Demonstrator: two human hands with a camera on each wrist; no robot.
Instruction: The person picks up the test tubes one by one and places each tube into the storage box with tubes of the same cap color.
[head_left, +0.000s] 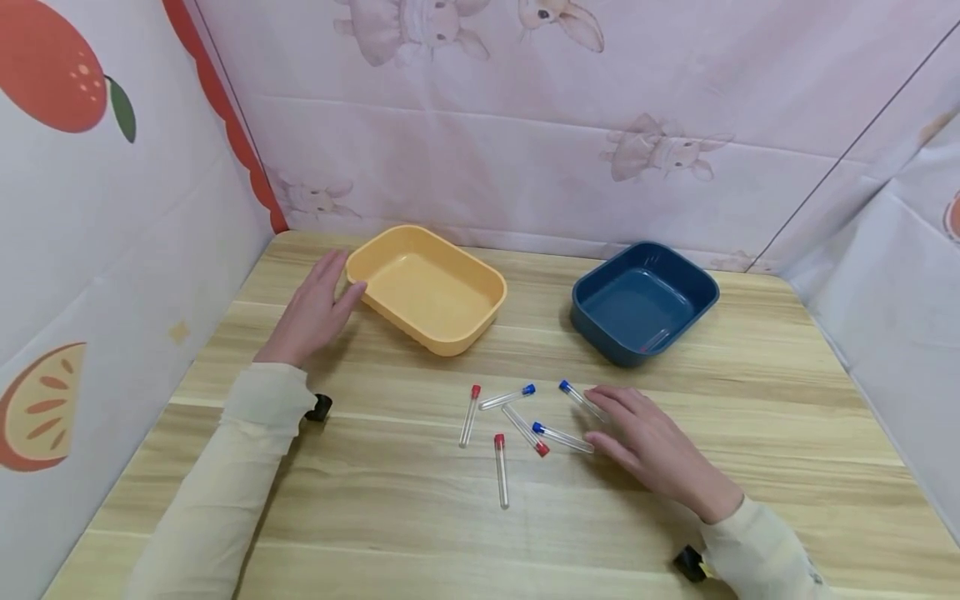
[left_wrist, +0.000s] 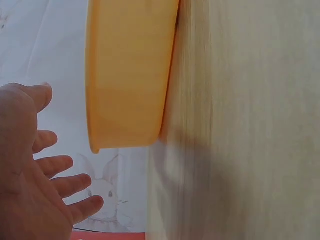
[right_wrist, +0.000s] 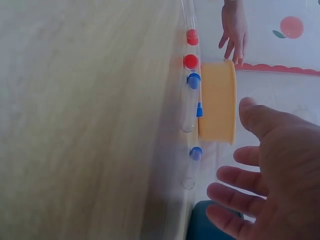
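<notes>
Three red-capped test tubes (head_left: 502,471) and three blue-capped test tubes (head_left: 564,438) lie scattered on the table, all clear-bodied. My right hand (head_left: 652,446) hovers just right of two blue-capped ones, its fingers spread and partly covering the end of the upper one. In the right wrist view, nothing is between the thumb and fingers of that hand (right_wrist: 280,170). At the left end of a yellow bin (head_left: 420,292) is my left hand (head_left: 311,312). The left wrist view shows its fingers (left_wrist: 70,185) spread, with a gap to the bin's wall (left_wrist: 130,75).
A dark blue bin (head_left: 592,325) stands at the back right, with something small and reddish in its near corner. The wood-grain table (head_left: 390,533) meets printed cloth walls (head_left: 487,158) at the back and sides.
</notes>
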